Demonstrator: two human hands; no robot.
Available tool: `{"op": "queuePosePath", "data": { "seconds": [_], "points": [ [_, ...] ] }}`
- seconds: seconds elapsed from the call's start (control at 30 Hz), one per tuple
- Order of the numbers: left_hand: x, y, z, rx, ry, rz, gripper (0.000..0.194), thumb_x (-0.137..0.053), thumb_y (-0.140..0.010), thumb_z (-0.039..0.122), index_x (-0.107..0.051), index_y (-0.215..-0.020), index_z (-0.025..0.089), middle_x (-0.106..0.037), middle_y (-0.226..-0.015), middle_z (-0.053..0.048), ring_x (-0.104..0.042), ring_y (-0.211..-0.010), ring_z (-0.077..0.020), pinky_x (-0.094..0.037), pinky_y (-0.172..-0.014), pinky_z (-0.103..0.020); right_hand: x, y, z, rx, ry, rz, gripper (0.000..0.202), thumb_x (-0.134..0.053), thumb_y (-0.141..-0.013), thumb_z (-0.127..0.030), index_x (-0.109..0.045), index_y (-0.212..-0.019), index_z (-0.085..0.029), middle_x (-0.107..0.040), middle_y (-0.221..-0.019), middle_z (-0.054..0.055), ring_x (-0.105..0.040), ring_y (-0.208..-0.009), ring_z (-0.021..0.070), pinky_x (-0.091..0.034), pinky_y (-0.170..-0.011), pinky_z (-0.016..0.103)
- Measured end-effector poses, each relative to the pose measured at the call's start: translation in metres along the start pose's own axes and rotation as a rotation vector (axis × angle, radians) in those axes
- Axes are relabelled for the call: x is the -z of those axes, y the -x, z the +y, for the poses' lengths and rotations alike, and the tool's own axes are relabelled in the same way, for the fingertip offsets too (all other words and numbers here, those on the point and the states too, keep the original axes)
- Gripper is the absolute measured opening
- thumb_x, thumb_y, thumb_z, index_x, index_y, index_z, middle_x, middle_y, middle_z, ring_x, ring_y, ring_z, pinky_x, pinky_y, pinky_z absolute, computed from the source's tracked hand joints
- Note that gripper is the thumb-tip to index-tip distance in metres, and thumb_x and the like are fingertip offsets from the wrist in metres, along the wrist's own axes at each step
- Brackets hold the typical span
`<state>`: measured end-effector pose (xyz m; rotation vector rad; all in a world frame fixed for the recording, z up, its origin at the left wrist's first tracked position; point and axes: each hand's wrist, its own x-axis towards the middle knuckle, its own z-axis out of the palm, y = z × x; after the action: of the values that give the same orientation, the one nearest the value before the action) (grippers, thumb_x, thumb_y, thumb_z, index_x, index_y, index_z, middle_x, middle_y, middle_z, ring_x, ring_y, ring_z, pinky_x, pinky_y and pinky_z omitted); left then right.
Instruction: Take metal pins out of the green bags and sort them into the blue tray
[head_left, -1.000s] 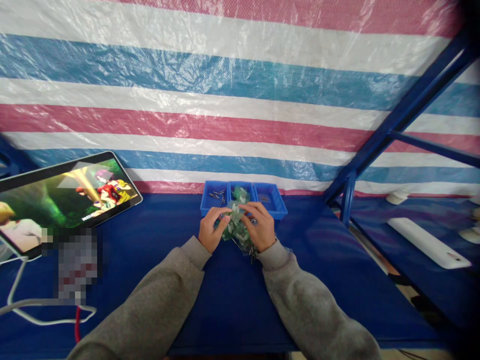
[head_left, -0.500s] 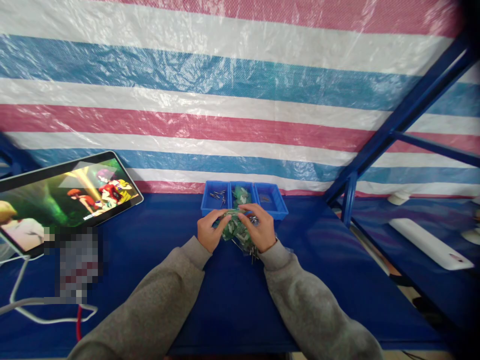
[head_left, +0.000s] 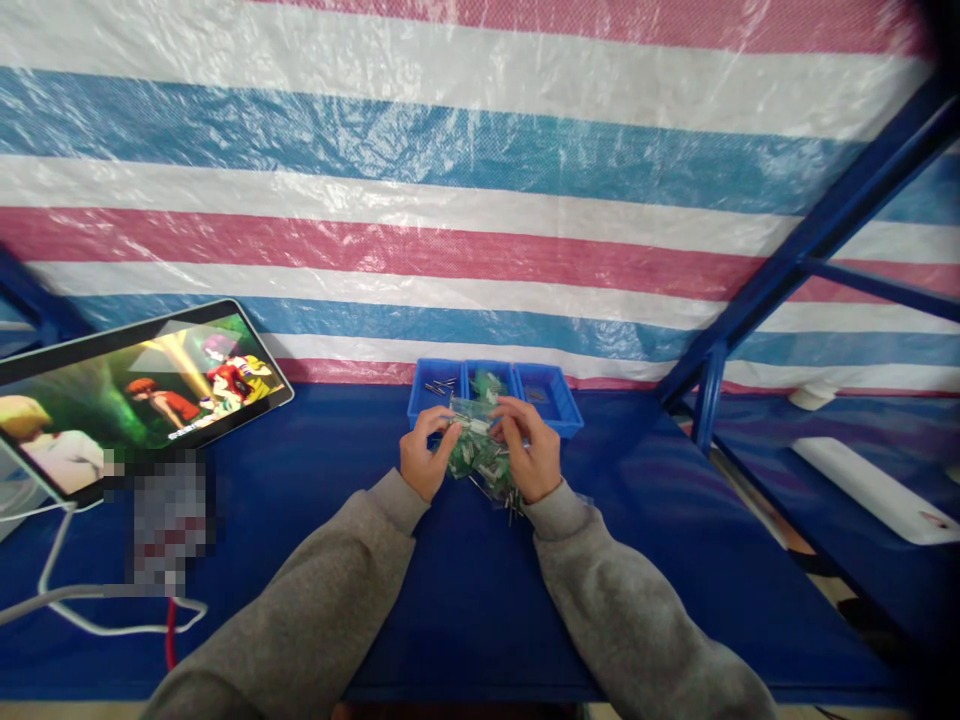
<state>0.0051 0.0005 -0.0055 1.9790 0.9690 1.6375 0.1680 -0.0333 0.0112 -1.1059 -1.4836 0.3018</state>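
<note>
A small clear plastic bag [head_left: 474,410] with a greenish tint is stretched between my two hands. My left hand [head_left: 425,455] pinches its left side between thumb and fingers. On its other side, my right hand [head_left: 534,452] is closed on the bag's edge. Below the hands lies a pile of similar green-tinted bags [head_left: 480,458], with thin metal pins [head_left: 513,502] at its lower right. Just behind stands a blue three-part tray [head_left: 568,425]. Its left compartment holds several metal pins [head_left: 441,386], the middle one green-tinted bags [head_left: 487,384], the right one a few small pieces too small to name.
A tablet [head_left: 279,400] showing a cartoon leans at the left, with a white cable [head_left: 97,630] and a blurred-out item in front. On the right are a blue metal frame [head_left: 709,395] and a long white object [head_left: 870,490]. A striped sheet [head_left: 480,240] hangs behind the blue table [head_left: 465,620].
My hands have moved slightly apart and lifted a little, and the clear bag now shows held up between them. The whole view has shifted slightly.
</note>
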Motion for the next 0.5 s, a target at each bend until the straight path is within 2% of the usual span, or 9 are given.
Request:
{"op": "queuePosePath", "data": {
  "seconds": [0.13,0.23,0.33,0.4,0.5],
  "points": [
    [0.002,-0.001,0.002,-0.011,0.008,-0.013,0.019,-0.054,-0.086,0.029,-0.062,-0.098,0.017,-0.066,-0.091,-0.005,-0.063,-0.083,-0.0146,-0.050,-0.078,-0.026,0.002,-0.002,-0.002,0.164,0.084,-0.038,0.032,-0.043,-0.088,-0.016,-0.062,-0.112,-0.024,-0.057,-0.112,0.009,-0.059,-0.093,0.0189,-0.050,-0.081,0.037],
    [0.006,-0.001,0.007,-0.010,0.016,-0.069,0.022,-0.050,-0.088,0.029,-0.062,-0.104,0.017,-0.067,-0.097,-0.006,-0.063,-0.090,-0.0169,-0.049,-0.083,-0.028,0.001,-0.002,-0.002,0.215,0.112,-0.040,0.033,-0.046,-0.085,-0.013,-0.064,-0.110,-0.026,-0.052,-0.119,0.009,-0.057,-0.098,0.0192,-0.050,-0.081,0.037],
    [0.009,-0.001,0.012,-0.033,0.029,-0.142,0.027,-0.048,-0.089,0.028,-0.059,-0.111,0.017,-0.064,-0.104,-0.008,-0.061,-0.095,-0.0186,-0.047,-0.086,-0.031,0.000,-0.002,0.000,0.215,0.097,-0.047,0.031,-0.048,-0.084,-0.013,-0.066,-0.104,-0.026,-0.053,-0.116,0.008,-0.057,-0.097,0.0187,-0.051,-0.078,0.035],
    [0.010,-0.002,0.013,-0.063,0.011,-0.175,0.029,-0.052,-0.087,0.029,-0.059,-0.112,0.017,-0.064,-0.100,-0.008,-0.060,-0.089,-0.0179,-0.048,-0.083,-0.031,0.001,-0.002,0.001,0.199,0.098,-0.033,0.029,-0.048,-0.084,-0.013,-0.067,-0.103,-0.025,-0.056,-0.111,0.008,-0.057,-0.097,0.0189,-0.050,-0.080,0.036],
    [0.009,-0.005,0.012,-0.100,-0.035,-0.155,0.028,-0.062,-0.081,0.031,-0.062,-0.107,0.018,-0.061,-0.090,-0.006,-0.057,-0.078,-0.0154,-0.049,-0.073,-0.029,0.001,-0.003,0.002,0.162,0.100,-0.012,0.025,-0.049,-0.085,-0.016,-0.068,-0.099,-0.023,-0.062,-0.097,0.007,-0.058,-0.092,0.0187,-0.049,-0.082,0.036]
  ]
}}
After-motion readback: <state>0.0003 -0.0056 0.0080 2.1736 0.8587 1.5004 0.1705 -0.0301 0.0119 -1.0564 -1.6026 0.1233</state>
